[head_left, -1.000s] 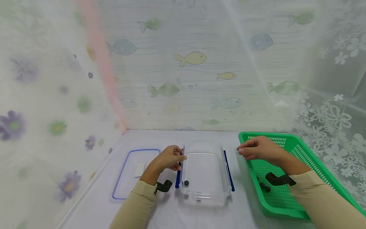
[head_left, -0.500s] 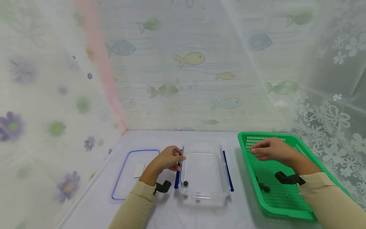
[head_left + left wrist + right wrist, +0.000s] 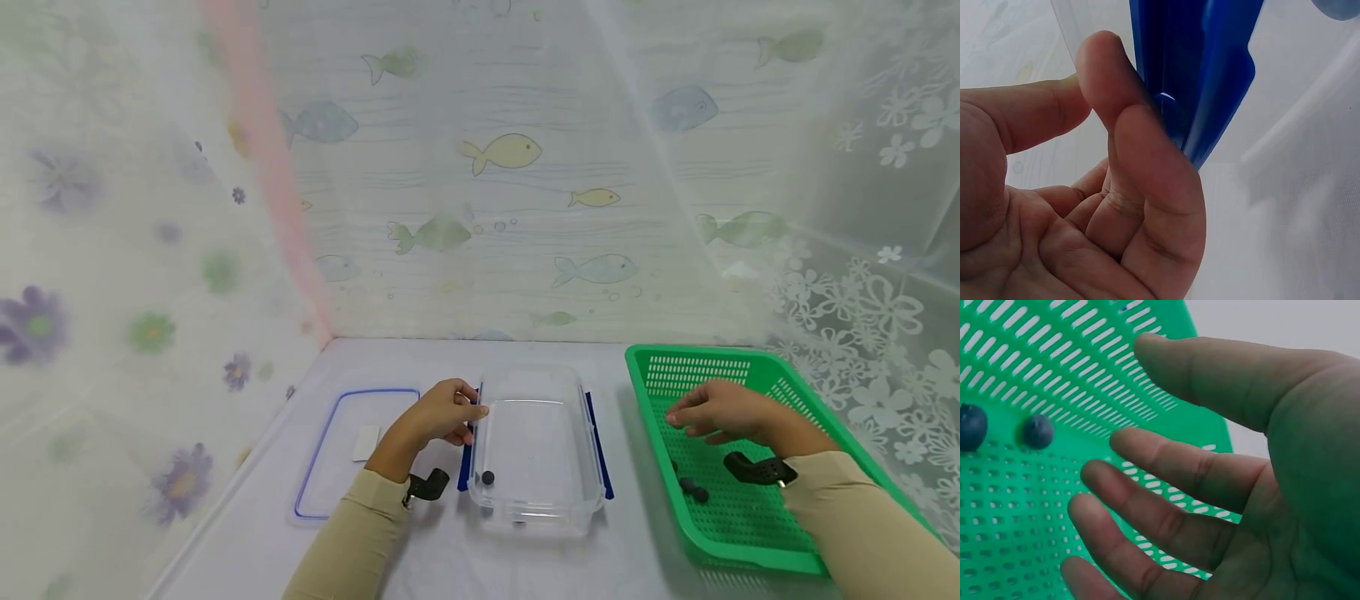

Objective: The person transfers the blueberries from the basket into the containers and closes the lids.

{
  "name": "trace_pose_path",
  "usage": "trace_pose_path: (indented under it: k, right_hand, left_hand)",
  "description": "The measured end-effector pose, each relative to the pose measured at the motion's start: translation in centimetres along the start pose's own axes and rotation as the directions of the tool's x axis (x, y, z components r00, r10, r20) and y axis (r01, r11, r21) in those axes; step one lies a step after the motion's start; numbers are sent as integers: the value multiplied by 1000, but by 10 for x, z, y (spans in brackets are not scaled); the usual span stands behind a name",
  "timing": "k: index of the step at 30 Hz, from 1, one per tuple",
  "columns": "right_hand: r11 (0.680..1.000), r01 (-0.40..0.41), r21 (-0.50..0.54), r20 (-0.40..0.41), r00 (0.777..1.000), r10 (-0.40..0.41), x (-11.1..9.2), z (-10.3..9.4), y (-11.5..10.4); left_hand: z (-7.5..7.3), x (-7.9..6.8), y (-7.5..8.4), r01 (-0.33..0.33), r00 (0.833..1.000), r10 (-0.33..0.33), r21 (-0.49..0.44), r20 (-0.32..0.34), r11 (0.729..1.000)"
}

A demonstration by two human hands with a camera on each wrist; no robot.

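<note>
My left hand pinches the left rim of a clear plastic container between thumb and fingers. In the left wrist view its fingers lie against a blue latch flap. One blueberry shows at the container's near left corner; small dark spots below are unclear. My right hand is inside the green basket, above its floor, with fingers loosely bent and nothing between them. Several blueberries lie by the basket's left wall. The right wrist view shows a blueberry apart from the fingertips.
A clear lid with a blue seal lies flat left of the container, a white label on it. The container's right blue latch hangs outward. Patterned plastic sheeting encloses the white table at the back and sides.
My right hand has moved right from the basket's left rim, then lowered a little into the basket, its fingers spreading slightly. The left hand and the container have stayed in place.
</note>
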State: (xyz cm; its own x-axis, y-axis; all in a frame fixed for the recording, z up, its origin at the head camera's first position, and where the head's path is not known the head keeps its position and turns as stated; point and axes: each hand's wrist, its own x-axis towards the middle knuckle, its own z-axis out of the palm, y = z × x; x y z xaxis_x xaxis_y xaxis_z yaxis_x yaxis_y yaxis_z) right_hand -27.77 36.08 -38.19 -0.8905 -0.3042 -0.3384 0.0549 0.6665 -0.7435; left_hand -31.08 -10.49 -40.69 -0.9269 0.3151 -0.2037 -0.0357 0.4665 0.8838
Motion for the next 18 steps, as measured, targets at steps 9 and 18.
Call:
trace_pose_path:
  k: [9,18]
  right_hand:
    - [998,-52,-23,34,998,52,2,4,8]
    - [995,-94,-42,65,993,97,9,8,14]
  left_hand:
    - [1,1,-2,6,1000,-6,-3,6,1000]
    - [1,1,-1,4,1000,-4,-5,-1,1000]
